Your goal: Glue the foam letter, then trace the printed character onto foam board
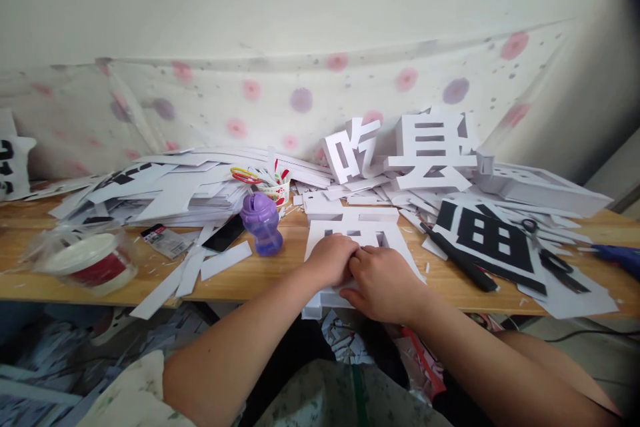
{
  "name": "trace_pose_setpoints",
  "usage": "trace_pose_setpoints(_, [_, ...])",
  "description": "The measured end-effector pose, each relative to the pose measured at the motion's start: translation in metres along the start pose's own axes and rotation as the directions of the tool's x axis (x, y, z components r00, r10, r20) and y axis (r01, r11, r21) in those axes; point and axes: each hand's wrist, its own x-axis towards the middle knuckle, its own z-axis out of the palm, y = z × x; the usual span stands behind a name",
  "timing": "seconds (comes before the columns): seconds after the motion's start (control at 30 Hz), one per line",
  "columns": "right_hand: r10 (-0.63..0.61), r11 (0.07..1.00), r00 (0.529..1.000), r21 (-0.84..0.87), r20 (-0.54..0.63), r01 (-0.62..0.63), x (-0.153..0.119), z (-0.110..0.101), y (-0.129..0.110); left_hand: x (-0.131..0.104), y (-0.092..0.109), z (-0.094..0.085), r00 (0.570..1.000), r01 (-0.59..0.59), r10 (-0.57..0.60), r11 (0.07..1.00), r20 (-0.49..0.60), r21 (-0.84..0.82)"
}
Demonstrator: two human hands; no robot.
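The left hand (333, 260) and the right hand (383, 283) meet at lower centre, both curled and pressing down on a white foam character (357, 223) — fingers bent over its near part, thumbs hidden, so whether they actually pinch it cannot be told. The character lies flat at the front edge of the wooden table (260, 273). Just left stands a purple bottle (261, 222); to the right lies a black character (485, 240) — behind it, upright white characters (433, 147).
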Motion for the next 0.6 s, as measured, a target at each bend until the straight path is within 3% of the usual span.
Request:
trace_pose_setpoints(0.37, [0.034, 0.999, 0.999, 0.039, 0.001, -0.034, -0.004, 0.001, 0.001, -0.004, -0.004, 0.004, 0.997, -0.006, -0.007, 0.984, -0.072, -0.180])
trace_pose_setpoints(0.6, [0.075, 0.970, 0.996, 0.236, -0.044, -0.063, -0.022, 0.006, 0.010, -0.006, -0.010, 0.005, 0.976, 0.100, -0.175, 0.892, -0.131, -0.441])
